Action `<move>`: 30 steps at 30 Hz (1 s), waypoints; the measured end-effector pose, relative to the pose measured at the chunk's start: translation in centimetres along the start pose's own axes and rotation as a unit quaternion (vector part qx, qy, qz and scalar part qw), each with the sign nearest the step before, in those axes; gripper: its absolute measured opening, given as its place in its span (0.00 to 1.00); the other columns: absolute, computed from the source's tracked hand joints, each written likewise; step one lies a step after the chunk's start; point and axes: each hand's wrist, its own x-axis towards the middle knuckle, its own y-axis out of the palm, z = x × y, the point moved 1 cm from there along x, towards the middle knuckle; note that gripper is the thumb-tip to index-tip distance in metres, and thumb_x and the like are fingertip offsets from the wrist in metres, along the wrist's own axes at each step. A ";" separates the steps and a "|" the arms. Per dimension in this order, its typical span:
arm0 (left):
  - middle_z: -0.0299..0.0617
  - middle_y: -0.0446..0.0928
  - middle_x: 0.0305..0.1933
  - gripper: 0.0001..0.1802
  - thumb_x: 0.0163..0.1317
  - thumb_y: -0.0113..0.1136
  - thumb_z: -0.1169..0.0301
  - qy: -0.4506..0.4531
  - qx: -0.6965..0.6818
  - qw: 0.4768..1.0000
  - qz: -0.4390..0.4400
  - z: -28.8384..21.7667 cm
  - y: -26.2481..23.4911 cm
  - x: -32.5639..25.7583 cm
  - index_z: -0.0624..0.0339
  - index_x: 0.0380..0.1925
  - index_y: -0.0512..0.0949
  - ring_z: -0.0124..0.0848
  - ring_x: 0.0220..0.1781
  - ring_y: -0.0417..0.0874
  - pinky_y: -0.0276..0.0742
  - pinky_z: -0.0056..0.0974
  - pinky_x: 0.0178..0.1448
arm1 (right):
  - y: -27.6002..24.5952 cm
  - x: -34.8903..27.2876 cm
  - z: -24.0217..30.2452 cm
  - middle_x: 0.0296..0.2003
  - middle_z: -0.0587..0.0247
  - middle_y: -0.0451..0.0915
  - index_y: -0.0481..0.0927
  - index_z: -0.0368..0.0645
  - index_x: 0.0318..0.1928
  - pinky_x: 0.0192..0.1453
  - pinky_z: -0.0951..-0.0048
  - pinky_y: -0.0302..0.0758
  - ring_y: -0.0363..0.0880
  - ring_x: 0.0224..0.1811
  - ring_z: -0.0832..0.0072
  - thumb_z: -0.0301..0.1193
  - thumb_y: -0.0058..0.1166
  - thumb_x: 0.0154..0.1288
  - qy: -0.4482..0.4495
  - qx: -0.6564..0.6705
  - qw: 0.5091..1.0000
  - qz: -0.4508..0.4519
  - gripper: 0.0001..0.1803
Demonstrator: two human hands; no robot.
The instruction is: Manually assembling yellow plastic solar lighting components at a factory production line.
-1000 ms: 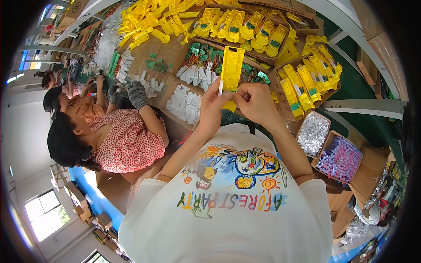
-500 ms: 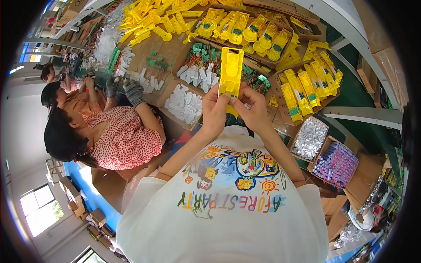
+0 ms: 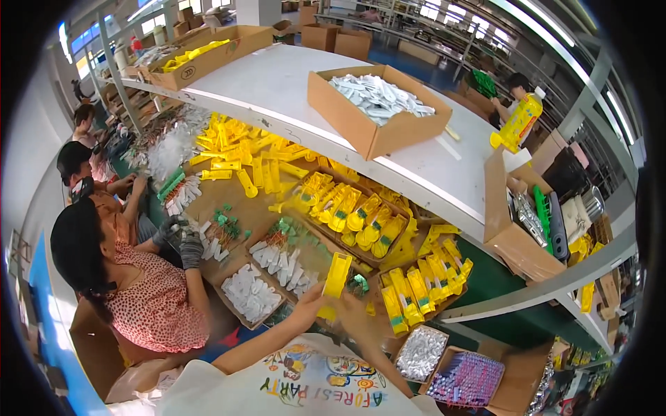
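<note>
A long yellow plastic housing [image 3: 338, 274] stands up from my left hand [image 3: 310, 305], whose fingers are closed on its lower part. Close beside its lower end is my right hand [image 3: 352, 315], smeared by motion, so its fingers cannot be made out. Beyond my hands lie white plastic pieces with wires and green circuit boards [image 3: 281, 267]. A carton of yellow housings with green boards [image 3: 416, 295] is just to the right, and another box of yellow housings [image 3: 350, 215] sits farther off.
A co-worker in gloves [image 3: 191, 246] works at my left beside a box of white pieces [image 3: 251, 295]. A raised white shelf [image 3: 270, 80] crosses ahead, bearing a carton of white parts [image 3: 378, 97]. Boxes of silvery pieces [image 3: 422, 353] and purple cylinders [image 3: 465, 378] stand at the near right.
The view has tilted up, bringing the raised shelf into sight. My left hand still grips the yellow housing, which now stands more edge-on; my right hand has become blurred near its lower end.
</note>
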 end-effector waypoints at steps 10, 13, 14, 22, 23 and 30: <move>0.40 0.70 0.43 0.22 0.64 0.46 0.77 0.135 0.277 0.951 -0.034 -3.1 -2.0 0.3 0.59 0.59 0.58 0.28 0.42 0.74 0.70 0.34 0.50 | -6.8 -0.4 6.4 0.36 0.57 0.80 0.66 0.35 0.56 0.30 0.75 0.76 0.80 0.36 0.71 0.30 0.48 0.66 0.107 0.503 0.855 0.063 0.21; 0.39 0.72 0.39 0.20 0.62 0.51 0.76 0.019 0.137 0.990 -0.004 -3.1 -1.4 -0.5 0.61 0.54 0.63 0.26 0.38 0.75 0.71 0.33 0.44 | -7.1 0.0 8.0 0.35 0.56 0.80 0.71 0.32 0.52 0.30 0.80 0.75 0.80 0.35 0.74 0.29 0.50 0.65 0.016 0.403 0.909 0.107 0.18; 0.38 0.73 0.37 0.18 0.61 0.53 0.75 0.042 0.152 0.987 -0.018 -2.8 -1.7 -0.4 0.61 0.51 0.66 0.26 0.36 0.75 0.72 0.32 0.41 | -7.1 0.4 7.9 0.35 0.56 0.80 0.71 0.32 0.52 0.30 0.80 0.75 0.80 0.35 0.74 0.29 0.50 0.65 0.026 0.406 0.907 0.107 0.18; 0.42 0.78 0.40 0.22 0.57 0.52 0.80 -0.011 0.080 0.996 -0.031 -5.3 1.0 0.0 0.63 0.53 0.64 0.30 0.35 0.81 0.78 0.34 0.40 | -4.9 5.4 8.3 0.36 0.67 0.78 0.74 0.34 0.53 0.42 0.80 0.71 0.73 0.36 0.83 0.36 0.46 0.70 -0.140 0.175 0.970 -0.095 0.19; 0.42 0.78 0.40 0.22 0.57 0.52 0.80 -0.019 0.079 0.996 -0.032 -5.4 0.9 0.2 0.63 0.53 0.64 0.30 0.35 0.81 0.78 0.34 0.40 | -4.7 5.6 8.7 0.36 0.67 0.78 0.74 0.34 0.53 0.42 0.80 0.71 0.73 0.36 0.83 0.36 0.46 0.70 -0.133 0.176 0.970 -0.097 0.19; 0.46 0.76 0.45 0.31 0.58 0.58 0.71 0.231 0.361 0.902 -0.037 -3.3 1.5 0.6 0.61 0.60 0.58 0.40 0.45 0.78 0.73 0.40 0.51 | -4.2 5.4 7.4 0.32 0.53 0.80 0.78 0.45 0.50 0.42 0.62 0.73 0.78 0.34 0.55 0.35 0.44 0.68 -0.348 -0.381 0.825 -0.230 0.15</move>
